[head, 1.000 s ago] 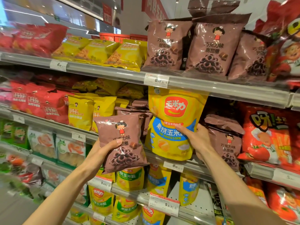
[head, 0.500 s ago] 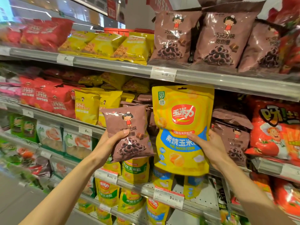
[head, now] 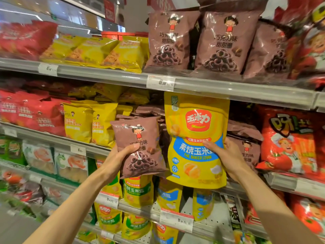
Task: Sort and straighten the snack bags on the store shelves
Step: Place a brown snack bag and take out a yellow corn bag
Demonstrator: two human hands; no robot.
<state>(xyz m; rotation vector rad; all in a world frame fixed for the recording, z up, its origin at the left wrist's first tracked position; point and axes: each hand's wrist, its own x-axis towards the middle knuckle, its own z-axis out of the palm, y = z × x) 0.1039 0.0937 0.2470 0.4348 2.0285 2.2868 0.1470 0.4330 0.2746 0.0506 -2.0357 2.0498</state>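
Centre frame: left hand [head: 121, 156] grips a small brown ring-snack bag [head: 139, 147], thumb across its front, bag upright. Just right of it: right hand [head: 226, 155] holds a large yellow baked-corn pouch [head: 197, 138] by its right edge, thumb on the blue band; pouch top meets the upper shelf rail [head: 246, 92]. Upper right: three large brown bags [head: 223, 41] standing. Upper left: yellow bags [head: 123, 53], leaning. Right edge: red bag [head: 290, 141]. Lower centre: yellow corn pouches [head: 137, 192].

1 head-worn view looks forward, slightly up, close to the store shelves [head: 228, 90]. The left hand [head: 116, 161] enters from 7 o'clock, the right hand [head: 230, 157] from 5 o'clock.
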